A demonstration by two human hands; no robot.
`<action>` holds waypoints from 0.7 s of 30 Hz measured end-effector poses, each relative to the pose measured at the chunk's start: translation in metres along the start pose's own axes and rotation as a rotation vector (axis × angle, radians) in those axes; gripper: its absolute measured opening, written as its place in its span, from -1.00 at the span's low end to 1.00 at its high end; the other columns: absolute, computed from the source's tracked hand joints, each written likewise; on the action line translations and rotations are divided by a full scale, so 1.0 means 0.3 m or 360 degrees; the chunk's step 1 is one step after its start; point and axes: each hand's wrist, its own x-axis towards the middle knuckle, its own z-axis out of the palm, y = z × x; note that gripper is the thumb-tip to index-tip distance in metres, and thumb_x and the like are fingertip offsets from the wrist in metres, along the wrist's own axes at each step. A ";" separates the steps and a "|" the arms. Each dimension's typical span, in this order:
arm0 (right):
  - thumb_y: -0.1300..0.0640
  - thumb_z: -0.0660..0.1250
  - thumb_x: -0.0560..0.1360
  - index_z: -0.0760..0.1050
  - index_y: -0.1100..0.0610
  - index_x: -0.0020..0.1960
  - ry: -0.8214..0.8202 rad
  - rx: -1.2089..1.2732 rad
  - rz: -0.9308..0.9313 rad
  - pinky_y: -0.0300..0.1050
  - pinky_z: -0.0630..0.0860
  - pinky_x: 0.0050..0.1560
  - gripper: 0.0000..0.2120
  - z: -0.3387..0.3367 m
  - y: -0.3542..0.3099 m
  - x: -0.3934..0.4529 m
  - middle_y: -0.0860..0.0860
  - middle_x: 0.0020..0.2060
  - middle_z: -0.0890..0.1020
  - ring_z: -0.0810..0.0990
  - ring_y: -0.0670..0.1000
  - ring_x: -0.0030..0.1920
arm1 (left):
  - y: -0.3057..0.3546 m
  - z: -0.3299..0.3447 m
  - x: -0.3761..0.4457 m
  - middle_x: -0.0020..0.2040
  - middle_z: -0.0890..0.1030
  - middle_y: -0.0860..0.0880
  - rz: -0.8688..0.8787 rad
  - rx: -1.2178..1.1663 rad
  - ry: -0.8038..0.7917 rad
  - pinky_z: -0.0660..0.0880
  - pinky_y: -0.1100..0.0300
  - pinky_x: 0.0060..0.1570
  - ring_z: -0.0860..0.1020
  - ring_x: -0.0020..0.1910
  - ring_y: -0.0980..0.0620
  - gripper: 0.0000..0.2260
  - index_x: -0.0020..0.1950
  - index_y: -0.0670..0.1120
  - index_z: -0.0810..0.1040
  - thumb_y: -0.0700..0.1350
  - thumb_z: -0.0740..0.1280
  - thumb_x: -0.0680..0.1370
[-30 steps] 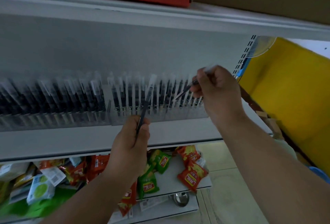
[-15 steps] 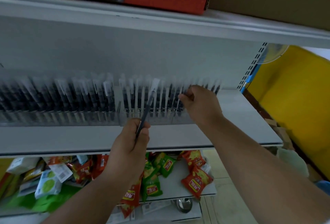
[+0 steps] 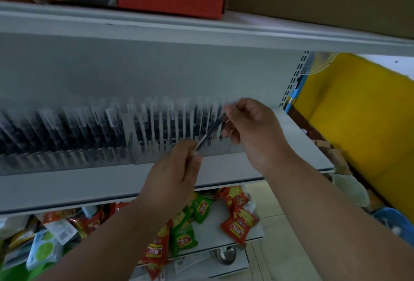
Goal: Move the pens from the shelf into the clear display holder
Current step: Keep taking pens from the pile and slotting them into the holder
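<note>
Both hands are up at the white shelf [image 3: 291, 137], sharing a single dark pen [image 3: 210, 131]. The left hand [image 3: 172, 175] pinches its lower end between thumb and forefinger, and the right hand [image 3: 251, 128] has curled fingers closed around its upper end. The pen's long axis slants from the left grip, low and toward the shelf's front edge, up and to the right into the right grip. It is in the air just in front of the clear display holder [image 3: 179, 153], not in a slot.

The holder runs along the shelf as a long row of narrow dividers, most of them filled with upright dark pens [image 3: 156, 124]. The picture is blurred there, so I cannot tell which slots near the right end are free.

What matters next, I'd say, is that slant. The stored pens stand nearly upright, while this one leans well to the right, so it would have to be tipped up to line it up with a slot. The right hand is nearer the holder's right end, just beside the last dividers, and looks better placed to guide the pen down. The left hand sits lower, nearer the shelf's front edge, and would need to let go of the tip first.
</note>
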 end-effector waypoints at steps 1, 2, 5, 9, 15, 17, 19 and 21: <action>0.15 0.29 0.61 0.51 0.16 -0.16 0.0120 -0.0147 -0.0090 -0.17 0.41 -0.38 -0.82 -0.021 0.006 0.015 0.08 -0.37 0.61 0.56 -0.06 -0.41 | -0.016 -0.002 0.008 -0.10 0.53 0.11 0.0063 0.0154 0.0050 0.36 0.35 -0.17 0.48 -0.12 0.18 -0.82 0.21 0.05 0.45 0.00 0.16 0.65; 0.14 0.27 0.62 0.51 0.15 -0.14 0.0226 -0.0303 -0.0187 -0.19 0.43 -0.36 -0.83 -0.040 0.010 0.031 0.06 -0.36 0.61 0.56 -0.11 -0.42 | -0.034 -0.004 0.018 0.02 0.54 0.08 0.0142 0.0312 0.0110 0.37 0.29 0.00 0.46 0.01 0.14 -0.75 0.27 -0.02 0.47 0.00 0.14 0.65; 0.13 0.23 0.61 0.47 0.08 -0.11 0.0292 -0.0703 -0.0433 -0.20 0.51 -0.23 -0.87 -0.071 0.024 0.072 -0.02 -0.26 0.61 0.59 -0.10 -0.29 | -0.085 0.007 0.039 0.18 0.53 -0.07 0.0317 0.0643 0.0244 0.37 0.07 0.23 0.45 0.18 -0.08 -0.64 0.30 -0.14 0.52 -0.05 0.09 0.62; 0.10 0.20 0.63 0.48 0.10 0.01 0.0131 -0.1138 -0.0521 -0.18 0.47 -0.22 -0.88 -0.045 0.058 0.099 -0.02 -0.18 0.60 0.58 -0.01 -0.18 | -0.138 0.024 0.034 0.26 0.53 -0.08 0.0302 0.0827 0.0199 0.43 -0.09 0.22 0.44 0.22 -0.14 -0.59 0.38 -0.14 0.48 -0.07 0.10 0.58; 0.12 0.21 0.63 0.48 0.16 0.03 0.0233 -0.1290 -0.0653 -0.17 0.27 -0.27 -0.87 -0.016 0.072 0.124 -0.04 -0.17 0.52 0.46 -0.03 -0.18 | -0.152 0.015 0.041 0.26 0.53 -0.01 0.0269 0.0849 0.0155 0.39 -0.02 0.24 0.42 0.22 -0.06 -0.58 0.40 -0.08 0.49 -0.04 0.11 0.57; 0.12 0.22 0.63 0.47 0.14 0.00 0.0235 -0.1275 -0.0632 -0.23 0.25 -0.33 -0.89 -0.007 0.084 0.122 -0.06 -0.20 0.49 0.44 -0.04 -0.20 | -0.153 0.015 0.039 0.25 0.54 -0.01 0.0275 0.0853 0.0160 0.35 0.01 0.23 0.43 0.21 -0.06 -0.58 0.39 -0.08 0.50 -0.04 0.11 0.58; 0.09 0.21 0.63 0.47 0.13 0.00 0.0099 -0.1344 -0.0542 -0.21 0.29 -0.33 -0.87 0.005 0.109 0.121 -0.04 -0.20 0.50 0.47 -0.02 -0.21 | -0.154 0.015 0.041 0.25 0.54 0.00 0.0276 0.0856 0.0163 0.33 0.03 0.23 0.44 0.21 -0.07 -0.59 0.38 -0.08 0.50 -0.03 0.13 0.58; 0.06 0.19 0.64 0.47 0.12 0.02 0.0045 -0.1367 -0.0437 -0.16 0.30 -0.27 -0.85 0.011 0.138 0.115 -0.01 -0.18 0.53 0.50 0.02 -0.19 | -0.156 0.017 0.042 0.25 0.53 -0.01 0.0279 0.0863 0.0157 0.33 0.02 0.22 0.44 0.21 -0.08 -0.60 0.38 -0.08 0.50 -0.02 0.14 0.59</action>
